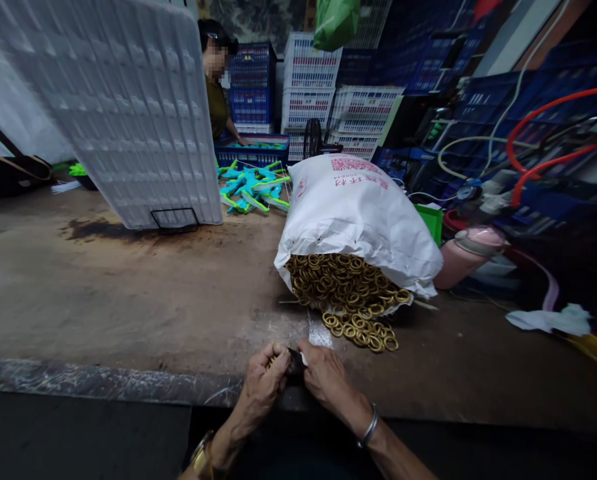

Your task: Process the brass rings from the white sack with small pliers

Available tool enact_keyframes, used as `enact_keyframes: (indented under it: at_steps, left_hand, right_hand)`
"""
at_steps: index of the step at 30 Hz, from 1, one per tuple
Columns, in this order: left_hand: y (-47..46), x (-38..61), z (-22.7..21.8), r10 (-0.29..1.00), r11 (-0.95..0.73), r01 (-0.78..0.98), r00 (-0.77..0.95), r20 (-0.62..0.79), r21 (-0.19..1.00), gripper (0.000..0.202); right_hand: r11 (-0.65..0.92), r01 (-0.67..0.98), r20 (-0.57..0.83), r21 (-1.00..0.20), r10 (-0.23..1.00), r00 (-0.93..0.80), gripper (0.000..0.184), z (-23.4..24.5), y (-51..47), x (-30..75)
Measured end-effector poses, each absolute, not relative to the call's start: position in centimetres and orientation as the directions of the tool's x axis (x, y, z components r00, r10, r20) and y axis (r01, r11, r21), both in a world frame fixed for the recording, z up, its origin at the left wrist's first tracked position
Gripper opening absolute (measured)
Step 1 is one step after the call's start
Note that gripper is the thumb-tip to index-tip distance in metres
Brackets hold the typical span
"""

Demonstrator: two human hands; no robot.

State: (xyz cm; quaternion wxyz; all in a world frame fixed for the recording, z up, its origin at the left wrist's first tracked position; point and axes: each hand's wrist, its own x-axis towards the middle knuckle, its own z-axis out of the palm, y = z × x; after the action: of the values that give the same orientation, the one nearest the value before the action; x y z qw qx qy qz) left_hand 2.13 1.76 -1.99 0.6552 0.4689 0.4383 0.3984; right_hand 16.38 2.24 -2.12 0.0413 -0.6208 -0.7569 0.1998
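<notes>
At the table's front edge my left hand (266, 375) is closed, with brass-coloured rings (271, 362) showing between its fingers. Close beside it, my right hand (327, 375) is closed on a small dark tool (294, 353) with a white part. The tool's tip points toward the left fingers; its exact kind is too dark to make out. Just beyond the hands, a loose heap of rings (361, 331) lies on the table. It spills from the mouth of a white woven sack (353, 213), lying on its side and full of the same rings.
A tall ribbed translucent panel (148, 113) stands at left on the brown table (103, 293). Behind the sack lie turquoise and green plastic pieces (253, 187). A pink bottle (471, 253) and red hoses (523, 140) are at right. A co-worker (218, 100) stands near stacked crates (311, 63).
</notes>
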Motion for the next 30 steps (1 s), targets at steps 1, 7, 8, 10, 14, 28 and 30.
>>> enact_keyframes:
  at_steps: [1, 7, 8, 10, 14, 28, 30]
  left_hand:
    - [1.5, 2.1, -1.9, 0.928, 0.245, -0.101, 0.311, -0.203, 0.964, 0.031]
    - [0.6, 1.9, -1.3, 0.905, 0.25, -0.122, 0.382, -0.187, 0.961, 0.032]
    - [0.6, 1.9, -1.3, 0.911, 0.254, -0.128, 0.363, -0.193, 0.959, 0.033]
    - [0.9, 1.9, -1.4, 0.925, 0.25, -0.124, 0.323, -0.199, 0.96, 0.034]
    - [1.2, 1.9, -1.6, 0.943, 0.192, -0.106, 0.297, -0.153, 0.976, 0.032]
    - [0.6, 1.4, -1.3, 0.949, 0.139, -0.052, 0.291, -0.118, 0.989, 0.03]
    - [0.0, 1.3, -0.4, 0.931, 0.148, -0.036, 0.342, -0.127, 0.988, 0.03]
  right_hand:
    - [0.138, 0.932, -0.191, -0.335, 0.959, -0.21, 0.028, -2.1, 2.5, 16.5]
    - [0.045, 0.966, -0.172, -0.254, 0.981, -0.091, 0.025, -1.8, 3.6, 17.8]
    - [0.072, 0.955, -0.153, -0.289, 0.981, -0.121, 0.024, -1.6, 3.6, 17.9]
    - [0.153, 0.912, -0.106, -0.381, 0.973, -0.207, 0.025, -1.3, 3.1, 17.7]
    - [0.232, 0.86, -0.08, -0.454, 0.951, -0.299, 0.032, -0.8, 1.8, 16.9]
    - [0.214, 0.924, -0.122, -0.316, 0.957, -0.263, 0.027, -0.4, 1.5, 16.1]
    - [0.163, 0.949, -0.14, -0.271, 0.968, -0.207, 0.025, -0.8, 1.8, 16.7]
